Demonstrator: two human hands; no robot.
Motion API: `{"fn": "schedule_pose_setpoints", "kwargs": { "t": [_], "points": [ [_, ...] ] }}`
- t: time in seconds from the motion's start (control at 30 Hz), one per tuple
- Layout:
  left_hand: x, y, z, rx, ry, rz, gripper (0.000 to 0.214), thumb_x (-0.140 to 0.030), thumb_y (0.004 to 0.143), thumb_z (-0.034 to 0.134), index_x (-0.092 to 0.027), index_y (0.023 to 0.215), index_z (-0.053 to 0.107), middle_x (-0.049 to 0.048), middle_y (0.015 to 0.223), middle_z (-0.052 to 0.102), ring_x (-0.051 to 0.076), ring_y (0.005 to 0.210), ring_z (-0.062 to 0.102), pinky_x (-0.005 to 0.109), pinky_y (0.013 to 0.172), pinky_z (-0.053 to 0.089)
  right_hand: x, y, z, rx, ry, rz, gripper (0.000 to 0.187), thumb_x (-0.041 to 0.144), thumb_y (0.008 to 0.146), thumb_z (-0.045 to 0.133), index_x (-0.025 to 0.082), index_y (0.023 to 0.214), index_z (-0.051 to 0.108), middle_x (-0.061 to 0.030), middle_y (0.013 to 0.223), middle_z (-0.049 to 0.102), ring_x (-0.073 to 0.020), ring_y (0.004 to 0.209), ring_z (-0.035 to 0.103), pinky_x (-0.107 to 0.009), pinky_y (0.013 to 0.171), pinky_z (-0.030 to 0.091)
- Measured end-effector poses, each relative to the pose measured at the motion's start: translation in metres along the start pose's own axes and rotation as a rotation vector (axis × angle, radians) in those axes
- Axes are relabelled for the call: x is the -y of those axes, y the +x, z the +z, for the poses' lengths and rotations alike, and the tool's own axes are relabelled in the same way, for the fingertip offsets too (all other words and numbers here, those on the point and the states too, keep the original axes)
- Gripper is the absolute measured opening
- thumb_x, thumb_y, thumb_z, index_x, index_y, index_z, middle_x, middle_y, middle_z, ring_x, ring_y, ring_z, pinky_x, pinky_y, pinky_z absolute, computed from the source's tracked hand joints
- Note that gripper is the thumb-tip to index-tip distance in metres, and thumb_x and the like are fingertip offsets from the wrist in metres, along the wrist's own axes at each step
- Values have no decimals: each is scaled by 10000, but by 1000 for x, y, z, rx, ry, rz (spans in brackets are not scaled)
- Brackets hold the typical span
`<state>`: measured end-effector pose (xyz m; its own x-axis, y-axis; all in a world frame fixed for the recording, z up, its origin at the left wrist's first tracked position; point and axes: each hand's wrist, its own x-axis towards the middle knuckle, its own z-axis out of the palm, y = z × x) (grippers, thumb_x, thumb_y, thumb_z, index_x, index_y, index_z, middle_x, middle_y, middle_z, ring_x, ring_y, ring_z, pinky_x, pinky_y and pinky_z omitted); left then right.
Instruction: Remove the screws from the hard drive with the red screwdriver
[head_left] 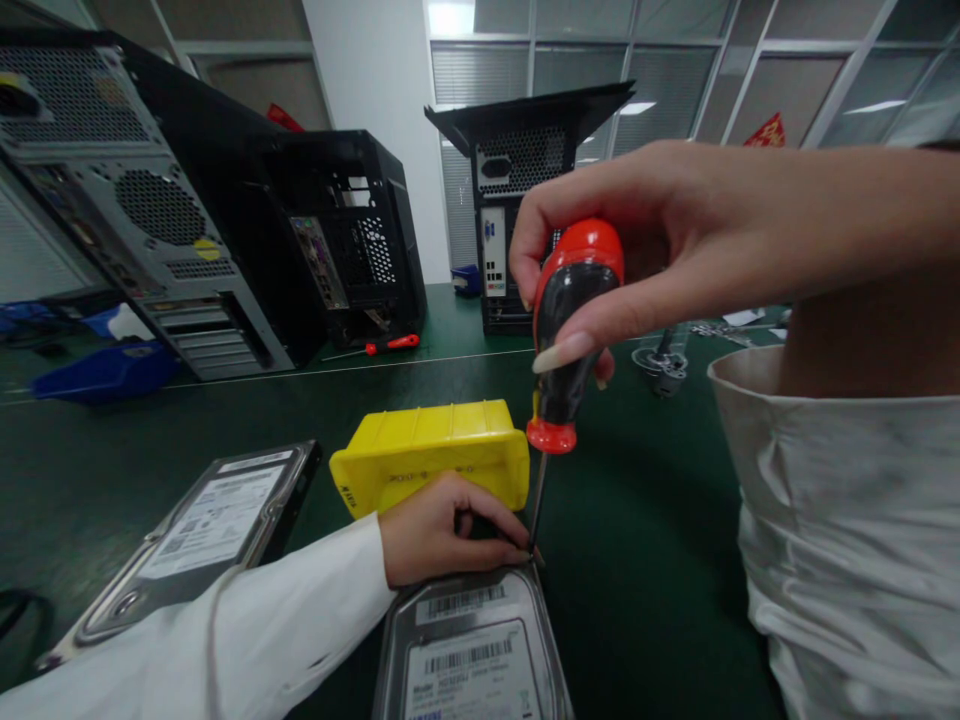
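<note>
My right hand (660,230) grips a screwdriver (574,330) by its red and black handle. Its thin shaft points down, the tip at the far right corner of a hard drive (472,640) with a labelled top. My left hand (450,530) rests at that drive's far edge, thumb and fingertips pressed together around the screwdriver's tip. Whatever is pinched there is too small to make out. Just behind my left hand a yellow plastic bin (435,440) faces me with its opening. Another hard drive (217,510) lies to the left, partly behind my white sleeve.
Computer cases stand along the back: a large one (172,210) at left, an open one (375,230) beside it, another (517,190) in the middle. A second red screwdriver (394,344) lies near them. A blue bin (112,372) is at left, a clear container (664,365) at right.
</note>
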<state>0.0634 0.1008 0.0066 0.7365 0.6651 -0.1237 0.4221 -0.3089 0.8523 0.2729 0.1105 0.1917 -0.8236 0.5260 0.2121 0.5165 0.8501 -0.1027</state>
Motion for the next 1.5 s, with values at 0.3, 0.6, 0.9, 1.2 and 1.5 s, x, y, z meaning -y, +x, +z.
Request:
{"fn": "schedule_pose_setpoints", "kwargs": {
  "t": [0.3, 0.6, 0.9, 1.2, 1.5],
  "points": [
    [-3, 0, 1, 18, -29, -14, 282, -365, 730, 629, -120, 849, 701, 70, 818, 685, 114, 638, 538, 194, 495, 344, 4, 3, 1, 26, 110, -3, 396, 513, 720, 571, 197, 958, 541, 77, 856, 566, 7, 652, 565, -8, 460, 428],
    [-2, -1, 0, 18, -31, -15, 266, -338, 725, 637, -121, 868, 692, 67, 840, 689, 95, 603, 530, 182, 470, 331, 3, 1, 1, 6, 90, -21, 357, 500, 721, 580, 212, 929, 544, 83, 877, 569, 2, 661, 569, -12, 458, 433],
    [0, 0, 0, 34, -21, 19, 278, -337, 744, 616, -127, 908, 691, 62, 860, 691, 85, 594, 518, 174, 469, 322, 4, 5, 1, 89, 152, -1, 374, 502, 748, 563, 194, 950, 506, 54, 893, 536, -19, 710, 574, -23, 498, 463],
    [0, -1, -1, 70, 29, 102, 269, -296, 783, 568, -102, 933, 679, 88, 929, 693, 97, 628, 520, 182, 450, 283, 3, 3, 0, 128, 176, 79, 421, 499, 787, 540, 156, 1025, 487, 2, 943, 547, -16, 698, 569, -36, 501, 441],
    [3, 1, 0, 23, 34, 105, 329, -318, 747, 592, -68, 940, 683, 109, 888, 694, 44, 483, 393, 178, 417, 245, -3, -4, -1, 170, 213, 30, 360, 420, 804, 534, 158, 1048, 484, -4, 960, 562, -51, 736, 594, -50, 562, 497]
  ]
}}
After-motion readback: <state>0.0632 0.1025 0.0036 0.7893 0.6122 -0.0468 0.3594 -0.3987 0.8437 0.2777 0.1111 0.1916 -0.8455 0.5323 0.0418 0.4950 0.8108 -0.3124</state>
